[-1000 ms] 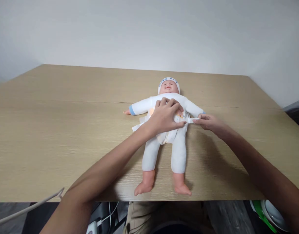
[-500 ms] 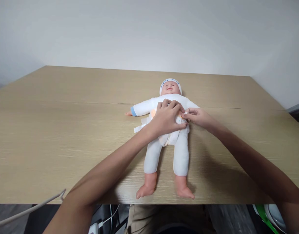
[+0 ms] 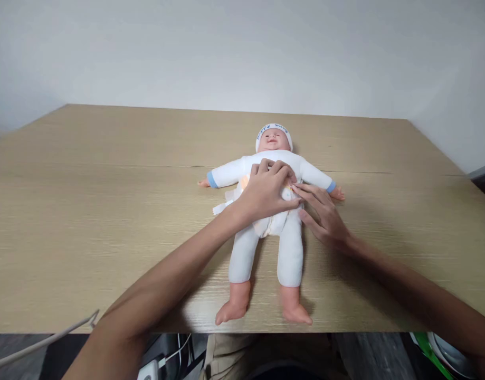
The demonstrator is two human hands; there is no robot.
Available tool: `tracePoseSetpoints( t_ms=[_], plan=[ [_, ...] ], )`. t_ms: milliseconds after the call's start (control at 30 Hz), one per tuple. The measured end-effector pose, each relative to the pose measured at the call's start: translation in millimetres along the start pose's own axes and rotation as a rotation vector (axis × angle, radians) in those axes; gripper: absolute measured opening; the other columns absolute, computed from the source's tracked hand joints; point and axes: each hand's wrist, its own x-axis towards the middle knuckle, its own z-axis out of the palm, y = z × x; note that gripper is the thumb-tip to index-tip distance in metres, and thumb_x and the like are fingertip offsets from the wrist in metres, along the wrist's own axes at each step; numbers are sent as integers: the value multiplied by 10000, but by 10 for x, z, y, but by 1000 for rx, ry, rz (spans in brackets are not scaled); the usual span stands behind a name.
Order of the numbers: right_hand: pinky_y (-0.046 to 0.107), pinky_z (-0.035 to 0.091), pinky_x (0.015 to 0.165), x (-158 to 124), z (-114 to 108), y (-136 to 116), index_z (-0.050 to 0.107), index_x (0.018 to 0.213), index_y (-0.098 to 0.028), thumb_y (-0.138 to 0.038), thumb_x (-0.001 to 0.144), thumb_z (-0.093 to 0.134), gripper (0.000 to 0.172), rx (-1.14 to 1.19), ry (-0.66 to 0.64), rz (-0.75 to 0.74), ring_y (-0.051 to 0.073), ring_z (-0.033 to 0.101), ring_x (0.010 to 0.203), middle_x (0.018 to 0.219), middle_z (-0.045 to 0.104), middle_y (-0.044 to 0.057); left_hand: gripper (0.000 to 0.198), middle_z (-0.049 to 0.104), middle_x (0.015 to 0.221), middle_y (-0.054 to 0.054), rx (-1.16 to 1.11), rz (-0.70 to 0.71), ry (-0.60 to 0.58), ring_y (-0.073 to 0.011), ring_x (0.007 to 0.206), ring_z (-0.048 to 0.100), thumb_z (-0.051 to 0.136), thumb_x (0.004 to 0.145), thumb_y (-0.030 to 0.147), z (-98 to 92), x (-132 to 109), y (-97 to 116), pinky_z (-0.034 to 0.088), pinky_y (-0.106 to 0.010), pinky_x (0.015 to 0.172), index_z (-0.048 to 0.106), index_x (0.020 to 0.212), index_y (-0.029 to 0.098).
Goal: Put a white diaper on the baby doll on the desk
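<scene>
A baby doll (image 3: 292,258) in a white suit and a lettered white cap lies on its back, feet toward me. Around its hips is a white diaper (image 3: 272,227) with orange patches; a loose white side tab (image 3: 222,207) sticks out at the left. My left hand (image 3: 266,191) lies across the front of the diaper, fingers bent over its waist edge and thumb toward the right side, gripping it. At the diaper's right side is my right hand (image 3: 321,214), fingers stretched and apart, fingertips touching the diaper. Part of the diaper's front is hidden under my left hand.
The doll rests on a wooden table (image 3: 107,221) with a seam across it and a pale wall behind. A grey cable or rod (image 3: 48,340) pokes up at the front left edge. Below the front edge are a white plug (image 3: 149,369) and a green-rimmed object (image 3: 430,351).
My right hand has let go of the small white tab it pinched, spread its fingers and moved lower against the diaper's side. My left hand stays on the diaper. The view has shifted slightly.
</scene>
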Motion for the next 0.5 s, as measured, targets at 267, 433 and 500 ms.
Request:
tracePoseSetpoints(
  t_ms=[267,433,500],
  plan=[
    [626,392,1361,13,-22,196,412,1759,-273,-370,1137,514,638,17,-95,-170,349,454,1655,1774,489,107,488,688,1486,-114,-198,107,39,-343,1312,588,611,1059,429,-86,-119,-67,428,-533,1161,513,1492,225],
    [621,432,1316,116,-81,230,480,1707,-261,-396,1121,556,605,-18,-73,-239,349,526,1601,1690,591,137,358,673,1464,-136,-318,40,237,-291,1353,612,434,1118,283,-80,-388,-439,484,-485,1174,566,1444,215],
    [620,443,1297,187,-91,215,528,1666,-252,-413,1121,550,569,-36,-64,-249,353,558,1571,1649,631,142,363,692,1424,-134,-236,-28,290,-297,1333,613,426,1095,244,-80,-535,-648,476,-503,1175,597,1414,207]
  ],
)
